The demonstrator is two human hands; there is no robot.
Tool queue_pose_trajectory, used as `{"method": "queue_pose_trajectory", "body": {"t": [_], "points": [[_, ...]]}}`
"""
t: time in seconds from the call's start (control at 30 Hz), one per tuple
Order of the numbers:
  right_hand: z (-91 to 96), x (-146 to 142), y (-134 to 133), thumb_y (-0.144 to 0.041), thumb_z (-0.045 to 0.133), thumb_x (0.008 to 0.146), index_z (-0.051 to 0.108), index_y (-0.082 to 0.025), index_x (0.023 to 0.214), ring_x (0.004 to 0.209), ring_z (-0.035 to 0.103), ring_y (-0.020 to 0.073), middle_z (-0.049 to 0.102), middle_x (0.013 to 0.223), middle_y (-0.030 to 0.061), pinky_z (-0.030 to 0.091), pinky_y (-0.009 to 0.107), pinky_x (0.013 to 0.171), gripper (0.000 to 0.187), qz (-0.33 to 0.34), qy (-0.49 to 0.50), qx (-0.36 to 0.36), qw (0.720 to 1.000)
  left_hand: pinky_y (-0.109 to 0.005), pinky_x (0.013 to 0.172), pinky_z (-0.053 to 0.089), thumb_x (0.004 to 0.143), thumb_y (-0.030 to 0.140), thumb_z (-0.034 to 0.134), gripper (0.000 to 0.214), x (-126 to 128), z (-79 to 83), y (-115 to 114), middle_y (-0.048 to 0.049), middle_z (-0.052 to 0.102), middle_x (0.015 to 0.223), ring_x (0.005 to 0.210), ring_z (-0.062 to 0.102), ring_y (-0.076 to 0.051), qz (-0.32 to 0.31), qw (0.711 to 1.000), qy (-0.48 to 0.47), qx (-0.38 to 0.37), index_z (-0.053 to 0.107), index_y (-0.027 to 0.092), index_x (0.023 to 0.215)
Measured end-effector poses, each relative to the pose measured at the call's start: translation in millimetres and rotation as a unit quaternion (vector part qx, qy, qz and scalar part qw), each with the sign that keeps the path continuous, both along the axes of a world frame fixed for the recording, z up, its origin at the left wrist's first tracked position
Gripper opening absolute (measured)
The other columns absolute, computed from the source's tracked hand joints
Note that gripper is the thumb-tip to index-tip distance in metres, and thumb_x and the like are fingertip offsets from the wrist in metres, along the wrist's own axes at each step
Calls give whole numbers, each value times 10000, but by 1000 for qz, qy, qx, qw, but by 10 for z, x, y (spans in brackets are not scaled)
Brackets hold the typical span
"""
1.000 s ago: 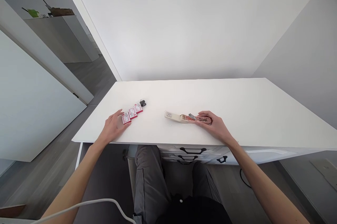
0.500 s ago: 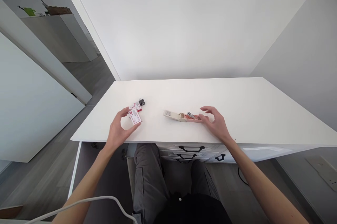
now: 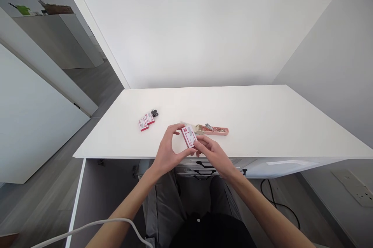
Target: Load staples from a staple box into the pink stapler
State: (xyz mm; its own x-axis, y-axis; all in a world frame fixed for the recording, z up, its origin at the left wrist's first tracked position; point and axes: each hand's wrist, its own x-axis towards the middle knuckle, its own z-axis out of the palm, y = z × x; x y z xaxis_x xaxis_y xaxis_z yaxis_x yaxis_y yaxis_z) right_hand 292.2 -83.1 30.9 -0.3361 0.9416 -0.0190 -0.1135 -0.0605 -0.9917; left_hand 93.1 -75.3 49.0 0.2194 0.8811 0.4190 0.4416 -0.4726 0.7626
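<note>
My left hand [image 3: 169, 148] pinches a small red-and-white staple box [image 3: 189, 136] between thumb and fingers, just above the front of the desktop. Fingers of my right hand [image 3: 214, 154] are closed on the lower right end of that box. Behind it lies an opened stapler [image 3: 217, 129] with a pink base and a cream top; the box and left fingers hide part of the top. A short metal piece [image 3: 209, 126] sticks up from its tray. Left of my hands, two similar staple boxes [image 3: 143, 124] lie side by side, touching a black clip-like object [image 3: 154, 113].
The white desktop [image 3: 262, 120] meets a wall at the back. Drawers with black handles [image 3: 204, 164] sit under its front edge. A white cable [image 3: 116, 220] crosses my left forearm, and a black cable [image 3: 279, 203] lies on the floor at right.
My left hand has carried the staple box rightward, in front of the stapler. My right hand has left the stapler's end and moved left onto the box.
</note>
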Motion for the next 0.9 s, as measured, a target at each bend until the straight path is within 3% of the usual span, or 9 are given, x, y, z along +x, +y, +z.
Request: {"method": "queue_pose_trajectory", "body": {"t": [0.13,0.23,0.33,0.53,0.67,0.8,0.9], "points": [[4,30,-26,-588,724,968,730,-227,1176,876,687,203,781,986,63,539,366,851,417,75,81,-71,991,-420,1017,563,1046,529,604,397,25,-11,-29,-134,702,1333,1199,691,-256,-69,974,-155,-148,552,247,1319],[-33,9,-55,-533,753,977,715,-216,1204,836,668,168,779,987,60,505,339,860,391,103,142,-115,978,-347,854,577,1029,534,640,390,50,-30,-27,-133,736,1273,1080,728,-239,-85,947,-234,-205,536,234,1256],[-55,-37,-67,-509,778,969,713,-211,1187,819,661,157,763,959,53,483,321,832,374,93,181,-141,969,-314,777,551,977,545,716,414,71,-46,-2,-97,756,1204,937,729,-200,-73,932,-277,-222,525,245,1190],[-2,-100,-45,-564,794,935,749,-187,1035,820,640,159,714,931,45,473,316,781,393,76,215,-147,962,-324,865,523,919,572,767,423,79,-78,65,-48,756,1049,868,678,-170,-9,934,-287,-214,590,232,1099],[6,-108,-13,-571,809,915,761,-192,1076,844,650,166,711,929,43,479,320,791,415,61,206,-154,964,-326,875,513,923,576,760,403,74,-129,95,-42,740,1050,817,640,-152,14,930,-303,-209,616,227,1062],[-14,-105,17,-536,865,867,748,-199,1141,831,658,157,721,990,46,491,313,775,450,41,198,-175,964,-320,912,501,923,575,765,381,58,-183,112,-29,716,977,899,646,-170,38,928,-314,-194,642,220,984],[-30,-99,25,-526,871,859,739,-198,1143,822,663,152,727,993,50,504,308,770,454,34,195,-183,963,-329,950,501,919,582,766,389,39,-213,123,-50,731,1040,993,662,-193,42,927,-321,-191,664,212,981]]}}
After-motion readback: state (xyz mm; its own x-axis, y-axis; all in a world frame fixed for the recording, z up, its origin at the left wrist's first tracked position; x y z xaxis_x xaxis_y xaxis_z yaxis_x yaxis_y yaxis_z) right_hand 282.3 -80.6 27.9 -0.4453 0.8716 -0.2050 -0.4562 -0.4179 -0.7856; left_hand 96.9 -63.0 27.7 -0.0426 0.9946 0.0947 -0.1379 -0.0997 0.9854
